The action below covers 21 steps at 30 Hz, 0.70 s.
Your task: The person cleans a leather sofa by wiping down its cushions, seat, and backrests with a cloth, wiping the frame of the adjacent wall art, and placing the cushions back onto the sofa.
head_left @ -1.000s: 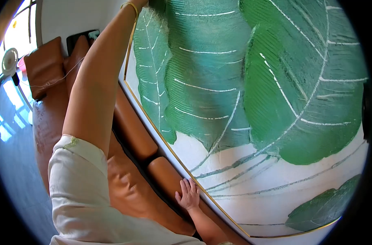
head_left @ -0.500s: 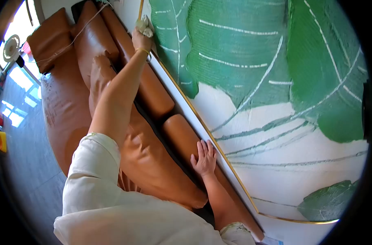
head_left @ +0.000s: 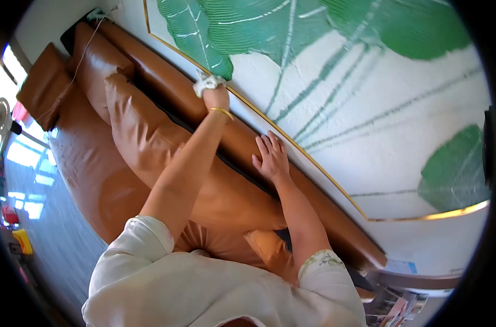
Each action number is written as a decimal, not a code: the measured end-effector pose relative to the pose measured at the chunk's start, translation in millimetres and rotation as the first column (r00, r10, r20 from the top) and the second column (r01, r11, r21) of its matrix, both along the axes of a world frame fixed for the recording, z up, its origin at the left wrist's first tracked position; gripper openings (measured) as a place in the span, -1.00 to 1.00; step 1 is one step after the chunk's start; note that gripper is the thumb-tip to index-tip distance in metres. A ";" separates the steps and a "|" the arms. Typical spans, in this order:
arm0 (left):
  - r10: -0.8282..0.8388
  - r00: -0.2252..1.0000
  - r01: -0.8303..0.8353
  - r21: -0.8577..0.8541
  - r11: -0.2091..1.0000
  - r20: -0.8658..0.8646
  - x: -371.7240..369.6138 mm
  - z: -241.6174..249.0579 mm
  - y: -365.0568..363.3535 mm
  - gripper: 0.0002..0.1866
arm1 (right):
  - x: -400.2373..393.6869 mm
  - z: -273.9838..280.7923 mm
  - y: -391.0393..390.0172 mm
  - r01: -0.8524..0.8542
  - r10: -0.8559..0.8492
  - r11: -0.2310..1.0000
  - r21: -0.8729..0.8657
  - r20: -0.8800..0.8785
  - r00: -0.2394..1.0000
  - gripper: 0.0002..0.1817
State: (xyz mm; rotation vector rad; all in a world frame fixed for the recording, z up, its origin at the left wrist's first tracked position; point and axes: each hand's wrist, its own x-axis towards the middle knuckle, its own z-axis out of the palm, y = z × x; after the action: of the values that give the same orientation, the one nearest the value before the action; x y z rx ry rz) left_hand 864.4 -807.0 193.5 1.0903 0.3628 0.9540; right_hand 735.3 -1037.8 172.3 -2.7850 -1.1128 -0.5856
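Note:
My left hand [head_left: 216, 98], with a gold bracelet at its wrist, is closed on a crumpled pale cloth [head_left: 208, 83]. The cloth lies against the lower gold edge of a framed painting [head_left: 248, 103], just above the sofa's back. Lower down and to the right, my right hand [head_left: 272, 158] rests palm down with fingers spread on top of the brown leather sofa's backrest [head_left: 308, 188], its fingertips close to the wall. Nothing is held in it. Green leaves and pale stems in raised texture cover the painting.
Loose brown seat and back cushions [head_left: 144, 136] lie below my arms. A white cord [head_left: 84, 57] crosses the sofa's far end. At left stand a fan [head_left: 1, 116] and a yellow object [head_left: 22, 241] on the shiny floor. Printed items [head_left: 397, 310] show at lower right.
My left hand has moved with the cloth along the painting's lower edge, toward my right hand. The right hand still rests on the backrest. The camera view has shifted.

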 end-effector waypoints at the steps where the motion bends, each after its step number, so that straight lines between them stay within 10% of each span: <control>1: -0.149 0.971 0.125 -0.131 0.983 -0.189 -23.4 20.5 -22.1 -0.87 | -1.1 -0.7 1.2 0.004 -0.004 1.000 0.002 0.020 1.000 -0.40; 5: -0.642 0.655 0.397 -0.541 0.741 -0.399 -79.4 51.4 -77.9 -0.83 | -36.1 7.3 6.6 0.156 -0.157 0.983 0.101 0.007 0.988 -0.40; 9: -0.815 0.441 0.617 -0.532 0.580 -0.377 -113.9 34.0 -125.2 -0.75 | -94.5 26.8 -16.6 0.299 -0.254 0.777 0.554 -0.159 0.954 -0.36; 10: -0.771 0.376 0.850 -0.139 0.507 -0.514 -122.9 32.3 -135.2 -0.76 | -105.0 31.1 -25.9 0.318 -0.239 0.669 0.672 -0.211 0.948 -0.35; 12: -0.556 0.437 0.826 0.560 -0.062 -0.707 -134.2 16.4 -151.9 -0.78 | -116.4 48.5 -42.2 0.572 -0.089 0.187 0.799 -0.566 0.820 -0.43; 14: -0.567 0.511 0.789 0.614 0.012 -0.646 -152.0 2.4 -177.4 -0.75 | -122.1 95.9 -46.1 0.784 0.306 -0.302 0.542 -0.724 0.618 -0.45; 15: -0.518 0.561 0.780 0.623 0.068 -0.646 -165.7 1.0 -187.7 -0.70 | -110.8 73.7 -61.7 0.772 0.555 -0.347 0.533 -0.546 0.627 -0.51; 18: -0.317 0.788 0.600 0.774 0.200 -0.528 -196.0 12.2 -179.6 -0.75 | -98.3 52.2 -57.9 0.686 0.510 -0.390 0.614 -0.477 0.716 -0.57; 20: -0.714 0.596 0.794 0.400 0.458 -0.367 -184.7 -9.3 -144.9 -0.62 | -88.7 56.9 -35.6 0.620 -0.086 0.039 0.784 -0.615 0.783 -0.62; 21: -0.533 0.692 0.712 0.580 0.396 -0.487 -181.1 -16.8 -113.6 -0.47 | -87.4 59.8 -21.0 0.385 -0.199 0.306 0.870 -0.337 0.920 -0.64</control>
State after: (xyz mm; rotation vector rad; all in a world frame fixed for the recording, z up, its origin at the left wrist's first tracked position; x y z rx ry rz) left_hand 683.3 -920.6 176.8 1.9273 -0.3351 0.2224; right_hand 647.9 -1058.8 232.1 -1.8777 -0.0388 -0.6887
